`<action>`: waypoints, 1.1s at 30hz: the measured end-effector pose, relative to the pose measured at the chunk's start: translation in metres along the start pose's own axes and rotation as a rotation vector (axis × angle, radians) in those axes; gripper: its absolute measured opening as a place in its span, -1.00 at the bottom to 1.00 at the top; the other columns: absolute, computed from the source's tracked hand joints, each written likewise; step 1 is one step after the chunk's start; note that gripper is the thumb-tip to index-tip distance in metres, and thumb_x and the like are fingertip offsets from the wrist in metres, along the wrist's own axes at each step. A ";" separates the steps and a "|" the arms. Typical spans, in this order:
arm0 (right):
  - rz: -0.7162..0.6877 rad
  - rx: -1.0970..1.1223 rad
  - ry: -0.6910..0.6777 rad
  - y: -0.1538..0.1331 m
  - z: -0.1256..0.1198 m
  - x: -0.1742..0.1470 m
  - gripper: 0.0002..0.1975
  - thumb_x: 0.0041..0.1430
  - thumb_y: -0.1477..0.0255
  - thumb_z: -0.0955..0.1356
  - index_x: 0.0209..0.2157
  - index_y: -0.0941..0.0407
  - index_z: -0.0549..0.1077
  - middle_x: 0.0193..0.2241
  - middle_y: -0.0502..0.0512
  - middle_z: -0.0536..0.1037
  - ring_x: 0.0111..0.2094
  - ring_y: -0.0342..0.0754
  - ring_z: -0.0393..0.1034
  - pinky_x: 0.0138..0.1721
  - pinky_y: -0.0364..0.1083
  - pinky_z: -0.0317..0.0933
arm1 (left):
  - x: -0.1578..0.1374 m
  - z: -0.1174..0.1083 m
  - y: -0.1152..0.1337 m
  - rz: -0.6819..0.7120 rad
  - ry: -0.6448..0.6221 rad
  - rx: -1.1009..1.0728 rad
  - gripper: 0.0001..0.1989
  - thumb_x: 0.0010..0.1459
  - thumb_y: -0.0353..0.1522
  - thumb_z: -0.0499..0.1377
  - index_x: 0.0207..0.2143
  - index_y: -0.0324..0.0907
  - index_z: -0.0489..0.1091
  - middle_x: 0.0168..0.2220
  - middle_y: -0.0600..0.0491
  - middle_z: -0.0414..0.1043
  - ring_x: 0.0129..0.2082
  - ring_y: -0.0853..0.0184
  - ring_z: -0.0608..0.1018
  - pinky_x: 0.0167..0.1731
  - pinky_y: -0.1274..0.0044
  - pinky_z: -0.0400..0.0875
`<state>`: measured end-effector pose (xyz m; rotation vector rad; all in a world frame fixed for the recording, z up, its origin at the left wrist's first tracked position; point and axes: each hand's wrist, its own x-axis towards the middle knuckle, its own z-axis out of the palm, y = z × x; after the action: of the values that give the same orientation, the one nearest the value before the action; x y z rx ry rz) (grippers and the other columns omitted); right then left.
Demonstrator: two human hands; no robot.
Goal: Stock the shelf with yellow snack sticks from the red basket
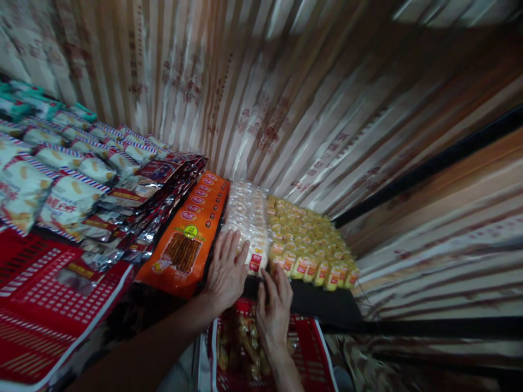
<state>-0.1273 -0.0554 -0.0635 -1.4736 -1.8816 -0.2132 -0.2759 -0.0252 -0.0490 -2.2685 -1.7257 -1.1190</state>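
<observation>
Forearms (155, 340) reach forward — left hand (226, 272) spread on white packets (246, 207), right hand (273, 305) half-curled by yellow packets (308, 234), neither visibly gripping — likely straightening rows, needing gentle nudges next.

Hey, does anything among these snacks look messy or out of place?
Yes, the dark red packets left of the orange packet: they lie in an uneven, fanned pile, at differing angles. The white packs and yellow packs look neatly lined up by comparison. I see no spill.

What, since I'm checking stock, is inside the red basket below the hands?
Shiny, golden-brown wrapped pieces show in the basket; whatever lies behind the right hand and forearm is covered.
</observation>
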 end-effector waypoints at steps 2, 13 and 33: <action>0.009 0.000 -0.021 0.005 -0.003 -0.011 -0.67 0.23 0.43 0.19 -0.02 0.11 0.41 0.09 0.24 0.32 0.10 0.07 0.17 0.04 0.17 0.18 | -0.004 -0.003 -0.001 -0.001 -0.011 -0.003 -0.52 0.17 -0.34 0.06 0.15 -0.24 0.16 0.25 -0.21 0.00 0.29 0.05 -0.07 0.19 0.14 -0.02; 0.035 -0.033 -0.015 0.019 -0.008 -0.012 -0.67 0.23 0.38 0.19 -0.05 0.07 0.44 -0.03 0.20 0.40 -0.04 0.03 0.26 -0.05 0.07 0.23 | -0.009 0.001 0.014 0.099 -0.017 -0.055 -0.54 0.17 -0.44 0.02 0.15 -0.21 0.17 0.26 -0.19 -0.02 0.29 0.06 -0.08 0.18 0.14 -0.02; 0.265 0.092 0.003 0.059 0.008 0.007 -0.68 0.21 0.21 0.20 -0.17 0.13 0.38 -0.28 0.17 0.44 -0.32 -0.04 0.36 -0.25 -0.04 0.30 | -0.015 0.032 0.030 0.299 -0.086 0.002 -0.64 0.21 -0.35 0.04 0.06 -0.15 0.28 0.22 0.03 0.12 0.25 0.12 0.07 0.20 0.23 -0.06</action>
<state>-0.0785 -0.0262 -0.0827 -1.6378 -1.6499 -0.0040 -0.2360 -0.0334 -0.0707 -2.4991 -1.3480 -0.9708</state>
